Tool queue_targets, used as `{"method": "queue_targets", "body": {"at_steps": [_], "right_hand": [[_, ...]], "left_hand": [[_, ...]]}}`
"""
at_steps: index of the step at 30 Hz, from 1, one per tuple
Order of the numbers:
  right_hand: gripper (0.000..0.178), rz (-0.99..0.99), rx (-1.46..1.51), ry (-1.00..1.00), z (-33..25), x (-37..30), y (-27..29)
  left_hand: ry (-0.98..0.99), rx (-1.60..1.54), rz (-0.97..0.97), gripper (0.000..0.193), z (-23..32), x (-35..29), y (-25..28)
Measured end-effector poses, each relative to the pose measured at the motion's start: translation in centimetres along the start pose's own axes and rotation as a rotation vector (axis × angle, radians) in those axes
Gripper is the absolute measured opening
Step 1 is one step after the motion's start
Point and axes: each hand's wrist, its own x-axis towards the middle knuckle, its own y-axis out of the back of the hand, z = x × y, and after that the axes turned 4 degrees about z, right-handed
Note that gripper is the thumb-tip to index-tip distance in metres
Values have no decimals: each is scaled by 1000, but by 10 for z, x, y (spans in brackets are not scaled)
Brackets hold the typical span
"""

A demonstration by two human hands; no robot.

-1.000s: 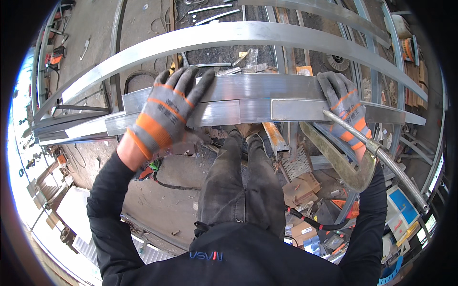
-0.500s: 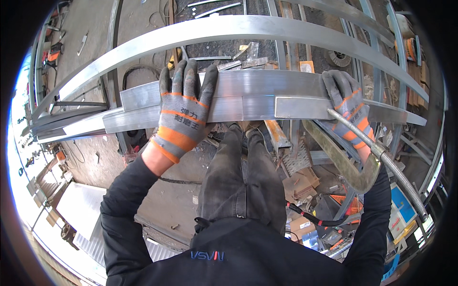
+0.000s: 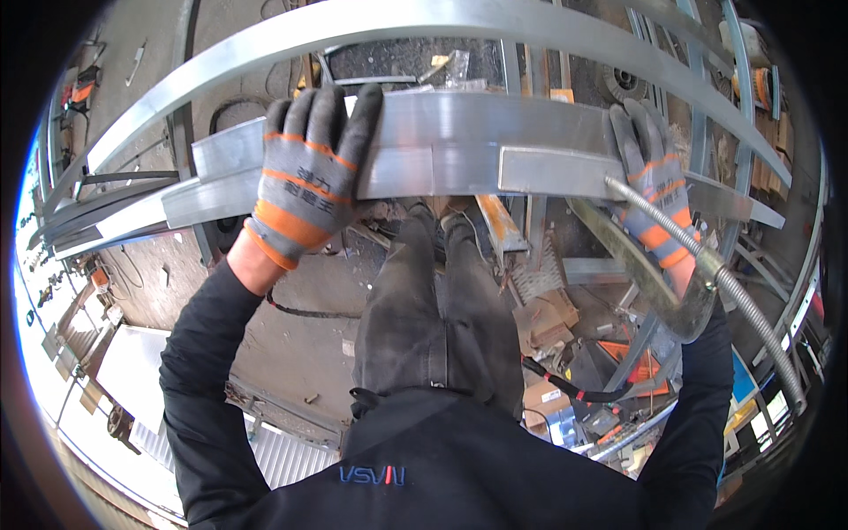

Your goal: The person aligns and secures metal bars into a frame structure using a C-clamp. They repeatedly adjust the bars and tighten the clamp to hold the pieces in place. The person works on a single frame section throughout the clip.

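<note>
My left hand [image 3: 305,172], in a grey and orange work glove, lies across two stacked silver metal bars, fingers stretched past the far edge and the thumb hidden. The far bar [image 3: 495,115] is wide; the near bar [image 3: 397,172] overlaps its lower side. At the right end my right hand [image 3: 654,177], gloved alike, rests with extended fingers on the bars; its thumb is out of sight. A short flat metal piece [image 3: 552,170] lies on the near bar beside it. The tip of a clamp's threaded screw [image 3: 658,216] meets this piece, and the clamp's curved frame [image 3: 649,278] hangs below.
A long silver beam [image 3: 442,19] crosses beyond the bars, with more metal framing [image 3: 742,88] at the right. Below right lie cardboard [image 3: 545,320], a black-and-red cable [image 3: 574,399] and tools. A rusty channel [image 3: 502,225] stands near my legs.
The bars, the clamp and both hands appear farther up and left in the picture, as the view shifts. Both hands keep their places on the bars.
</note>
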Motion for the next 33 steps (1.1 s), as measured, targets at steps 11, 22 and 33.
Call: {"method": "queue_targets", "body": {"at_steps": [11, 22, 33], "right_hand": [[109, 92, 113, 91, 4, -3, -4], [100, 211, 197, 132, 10, -13, -21], [72, 218, 132, 95, -4, -43, -23]], "left_hand": [[69, 55, -75, 129, -38, -43, 14], [-189, 102, 18, 107, -67, -57, 21], [-127, 107, 132, 114, -53, -72, 13]]}}
